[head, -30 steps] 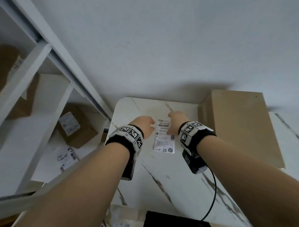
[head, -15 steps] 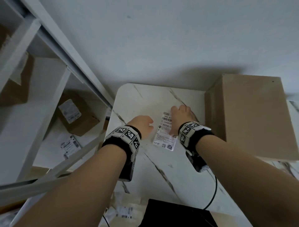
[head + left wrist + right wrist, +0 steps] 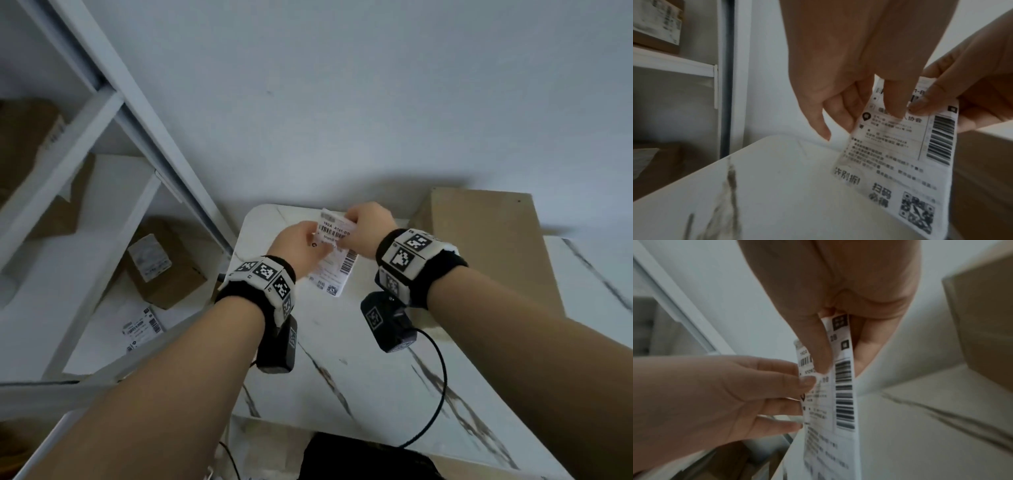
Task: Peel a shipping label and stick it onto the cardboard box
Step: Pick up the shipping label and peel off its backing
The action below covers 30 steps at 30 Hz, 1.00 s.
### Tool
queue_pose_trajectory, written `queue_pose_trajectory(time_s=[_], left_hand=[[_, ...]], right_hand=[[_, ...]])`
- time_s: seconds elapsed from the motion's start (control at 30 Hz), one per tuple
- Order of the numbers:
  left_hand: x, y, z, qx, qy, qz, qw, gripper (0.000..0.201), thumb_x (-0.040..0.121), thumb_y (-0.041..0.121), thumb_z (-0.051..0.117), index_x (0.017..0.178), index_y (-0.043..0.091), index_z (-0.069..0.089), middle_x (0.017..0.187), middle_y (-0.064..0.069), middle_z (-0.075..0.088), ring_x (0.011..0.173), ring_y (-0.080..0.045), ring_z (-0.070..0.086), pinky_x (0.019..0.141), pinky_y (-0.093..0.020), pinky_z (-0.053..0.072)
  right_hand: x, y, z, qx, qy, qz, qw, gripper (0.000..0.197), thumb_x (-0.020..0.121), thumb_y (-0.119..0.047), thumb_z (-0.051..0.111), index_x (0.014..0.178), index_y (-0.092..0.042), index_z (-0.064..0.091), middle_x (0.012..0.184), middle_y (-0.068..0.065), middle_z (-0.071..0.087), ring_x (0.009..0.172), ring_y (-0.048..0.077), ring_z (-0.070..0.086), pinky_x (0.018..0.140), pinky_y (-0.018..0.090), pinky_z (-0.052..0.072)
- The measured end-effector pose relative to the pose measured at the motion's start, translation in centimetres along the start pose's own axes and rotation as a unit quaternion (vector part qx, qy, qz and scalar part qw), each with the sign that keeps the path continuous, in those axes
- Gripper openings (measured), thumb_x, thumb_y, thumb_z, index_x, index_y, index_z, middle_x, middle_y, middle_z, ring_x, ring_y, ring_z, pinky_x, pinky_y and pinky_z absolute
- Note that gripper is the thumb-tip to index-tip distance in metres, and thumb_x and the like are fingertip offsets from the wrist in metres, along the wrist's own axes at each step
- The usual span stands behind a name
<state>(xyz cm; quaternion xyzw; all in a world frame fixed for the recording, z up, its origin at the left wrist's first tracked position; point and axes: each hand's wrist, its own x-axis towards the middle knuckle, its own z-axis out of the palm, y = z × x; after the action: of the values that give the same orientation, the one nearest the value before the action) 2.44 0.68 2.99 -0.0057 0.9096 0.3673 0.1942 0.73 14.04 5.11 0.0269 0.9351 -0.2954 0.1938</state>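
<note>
A white shipping label (image 3: 334, 262) with barcodes and a QR code hangs lifted above the marble table (image 3: 359, 359), held by both hands. My left hand (image 3: 301, 245) pinches its left edge, thumb on the printed face (image 3: 894, 104). My right hand (image 3: 368, 229) pinches the upper right part between thumb and fingers (image 3: 820, 353). The label (image 3: 830, 410) hangs down, printed side toward me. The plain cardboard box (image 3: 486, 253) stands on the table just right of my right hand.
A white shelf frame (image 3: 102, 192) stands at the left, with a labelled carton (image 3: 161, 263) and loose labels (image 3: 142, 329) on its lower board. A black cable (image 3: 435, 387) runs from the right wrist over the table. A dark object (image 3: 370, 459) lies at the table's near edge.
The label lay flat on the table under both hands; now both hands have picked it up and hold it in the air above the table's far end.
</note>
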Motion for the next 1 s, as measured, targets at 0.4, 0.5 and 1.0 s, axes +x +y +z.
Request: queue_pose_trajectory(time_s=[0.4,0.5,1.0], left_hand=[[-1.6,9.0,-0.1,-0.058,0.039,0.088,0.994,0.021,0.087,0.029,0.065,0.069,0.02,0.056,0.071,0.011,0.058,0.064,-0.006,0.054,0.057,-0.016,0.04],[-2.0,11.3,0.6,-0.07,0.084,0.112,0.988,0.016,0.089,0.03,0.061,0.087,0.015,0.066,0.072,0.008,0.061,0.07,-0.01,0.058,0.063,-0.019,0.046],[-3.1,16.5,3.9,-0.026,0.082,0.148,0.985,0.019,0.09,0.023,0.058,0.091,0.01,0.072,0.091,-0.006,0.074,0.093,-0.024,0.069,0.091,-0.037,0.053]], right_hand=[[-5.3,4.1,-10.1,0.1,0.133,-0.034,0.985,0.015,0.082,-0.01,0.068,0.068,-0.014,0.065,0.095,0.013,0.074,0.079,0.023,0.067,0.085,0.036,0.057],[-6.6,5.5,-11.5,0.09,0.135,-0.044,0.986,0.019,0.082,-0.01,0.069,0.065,-0.016,0.063,0.085,0.01,0.071,0.069,0.02,0.061,0.076,0.03,0.056],[-9.6,10.8,-14.6,0.097,0.184,-0.034,0.977,0.016,0.087,-0.007,0.062,0.097,-0.006,0.074,0.073,-0.002,0.066,0.057,0.012,0.057,0.062,0.016,0.049]])
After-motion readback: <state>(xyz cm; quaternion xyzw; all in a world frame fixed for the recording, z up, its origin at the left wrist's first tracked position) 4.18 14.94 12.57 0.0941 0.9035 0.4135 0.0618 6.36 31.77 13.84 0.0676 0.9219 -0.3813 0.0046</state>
